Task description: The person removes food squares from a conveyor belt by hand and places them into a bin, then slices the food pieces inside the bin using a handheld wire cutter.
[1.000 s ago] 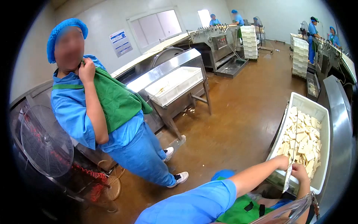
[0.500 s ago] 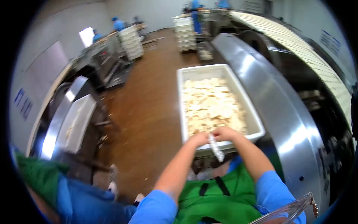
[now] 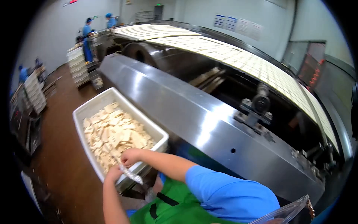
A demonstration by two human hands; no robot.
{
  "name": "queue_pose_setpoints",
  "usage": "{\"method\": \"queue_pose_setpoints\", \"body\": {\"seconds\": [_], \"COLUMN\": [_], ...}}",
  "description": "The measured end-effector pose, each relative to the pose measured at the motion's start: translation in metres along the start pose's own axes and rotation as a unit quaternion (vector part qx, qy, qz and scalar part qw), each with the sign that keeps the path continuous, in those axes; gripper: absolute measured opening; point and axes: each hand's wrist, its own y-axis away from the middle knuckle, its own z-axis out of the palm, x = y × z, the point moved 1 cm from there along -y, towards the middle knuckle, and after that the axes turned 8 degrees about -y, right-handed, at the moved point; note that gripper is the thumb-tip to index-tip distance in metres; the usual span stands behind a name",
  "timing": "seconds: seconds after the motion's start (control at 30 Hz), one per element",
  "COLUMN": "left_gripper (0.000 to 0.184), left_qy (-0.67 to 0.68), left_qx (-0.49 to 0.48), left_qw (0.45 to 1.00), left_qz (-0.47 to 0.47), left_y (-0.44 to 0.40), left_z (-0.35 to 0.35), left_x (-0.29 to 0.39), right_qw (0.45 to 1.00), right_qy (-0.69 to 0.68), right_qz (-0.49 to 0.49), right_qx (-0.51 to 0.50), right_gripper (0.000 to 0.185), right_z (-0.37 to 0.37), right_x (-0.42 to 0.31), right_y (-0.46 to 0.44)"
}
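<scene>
Both my hands are at the near end of a white plastic tub [image 3: 79, 118], above its inner edge. A heap of pale, flat wafer-like pieces [image 3: 118, 130] fills the lower part of the tub. My left hand [image 3: 114, 173] and my right hand [image 3: 130, 156] are closed and close together on a crumpled, shiny strip of clear plastic [image 3: 131, 174]. Its loose end hangs over the near rim towards my green apron [image 3: 164, 205]. My fingertips are partly hidden, so the exact grip does not show.
A metal machine housing [image 3: 167, 97] runs along the tub's right side. Beyond it, a conveyor [image 3: 238, 56] carries rows of pale slabs. Stacked white trays [image 3: 77, 66] and a co-worker in blue [image 3: 87, 41] are at the far left. Brown floor [image 3: 56, 149] lies left of the tub.
My view has swung right, so the tub and hands now appear further left and more of the conveyor shows. Both hands remain on the plastic strip at the tub's near end.
</scene>
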Motion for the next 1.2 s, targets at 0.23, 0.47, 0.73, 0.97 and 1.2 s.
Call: {"method": "queue_pose_setpoints", "body": {"seconds": [0.23, 0.47, 0.73, 0.97, 1.2], "left_gripper": [0.026, 0.021, 0.024, 0.034, 0.039], "left_qy": [0.063, 0.049, 0.040, -0.037, -0.103], "left_qx": [-0.014, -0.004, -0.018, 0.012, 0.003], "left_qw": [0.998, 0.999, 0.999, 0.999, 0.993], "left_qz": [0.020, 0.005, -0.018, 0.023, 0.059], "left_y": [-0.012, -0.005, -0.011, -0.027, -0.025], "left_z": [0.005, 0.002, 0.003, 0.008, 0.008], "left_x": [-0.016, -0.006, -0.013, -0.032, -0.035], "right_qw": [1.000, 0.999, 0.999, 0.999, 0.993], "right_qy": [-0.003, 0.016, 0.014, 0.020, 0.073], "right_qz": [-0.020, -0.019, -0.004, -0.006, 0.037], "right_qx": [-0.014, -0.032, -0.041, -0.049, -0.085], "right_gripper": [0.016, 0.018, 0.021, 0.024, 0.034], "right_z": [0.005, 0.003, 0.003, 0.004, 0.013], "right_x": [0.009, 0.008, 0.005, 0.012, 0.026], "right_y": [-0.005, -0.007, -0.007, -0.009, -0.016]}}
